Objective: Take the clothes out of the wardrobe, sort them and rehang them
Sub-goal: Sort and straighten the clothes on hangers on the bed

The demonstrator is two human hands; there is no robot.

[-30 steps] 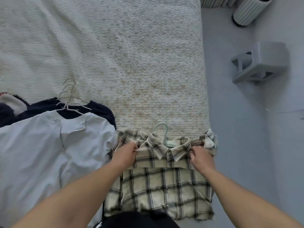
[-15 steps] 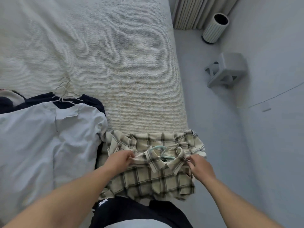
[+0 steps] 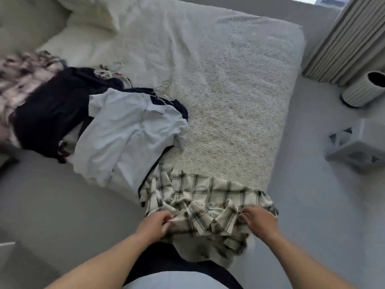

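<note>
Cream-and-black plaid marks the shirt (image 3: 206, 207) lying bunched at the near corner of a bed (image 3: 229, 84), where a person's two bare hands hold it at the collar. The left hand (image 3: 155, 223) pinches the fabric at the shirt's left shoulder with curled fingers, while the right hand (image 3: 257, 221) pinches the cloth beside the collar on the other side. The lower part of the shirt hangs over the mattress edge toward the person. Just beside it on the bed lies a pale blue shirt (image 3: 129, 138), overlapping a dark navy garment (image 3: 52, 113), with a pink patterned garment (image 3: 18, 80) farther left, blurred. Thin wire hangers (image 3: 163, 91) poke out at the pale shirt's collar. On the grey floor to the right stand a ribbed white bin (image 3: 363, 90) and a grey stool (image 3: 358, 144), near a pleated curtain (image 3: 341, 40).
</note>
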